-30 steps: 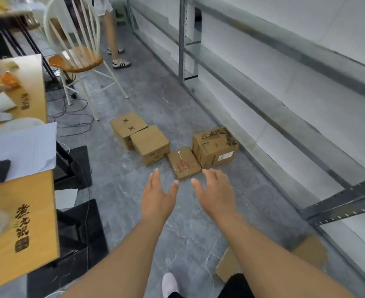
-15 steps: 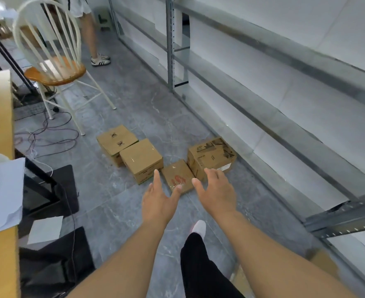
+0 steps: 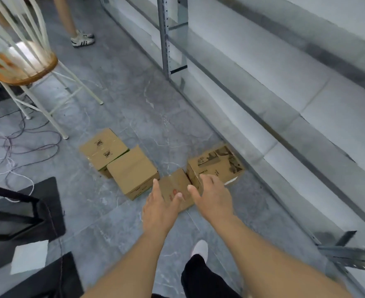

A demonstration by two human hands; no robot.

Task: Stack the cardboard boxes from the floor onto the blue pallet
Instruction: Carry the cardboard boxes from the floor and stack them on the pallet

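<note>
Several cardboard boxes lie on the grey floor. A small flat box with a red mark (image 3: 175, 186) sits in the middle, partly hidden by my hands. To its left are a plain box (image 3: 132, 172) and a box with black stamps (image 3: 103, 147). To its right stands a printed box (image 3: 217, 163) close to the shelving. My left hand (image 3: 159, 206) and my right hand (image 3: 212, 198) are stretched out over the small box, fingers apart, holding nothing. No blue pallet is in view.
Grey metal shelving (image 3: 263, 100) runs along the right side. A white chair with a wooden seat (image 3: 24, 69) stands at the left, with loose cables (image 3: 12, 145) on the floor below it. Black table legs (image 3: 20, 211) are at lower left. Another person's feet (image 3: 82, 38) stand beyond.
I have stepped forward, so the boxes are closer. Both hands have reached further out and now overlap the small box. The table at the left has slid out of view.
</note>
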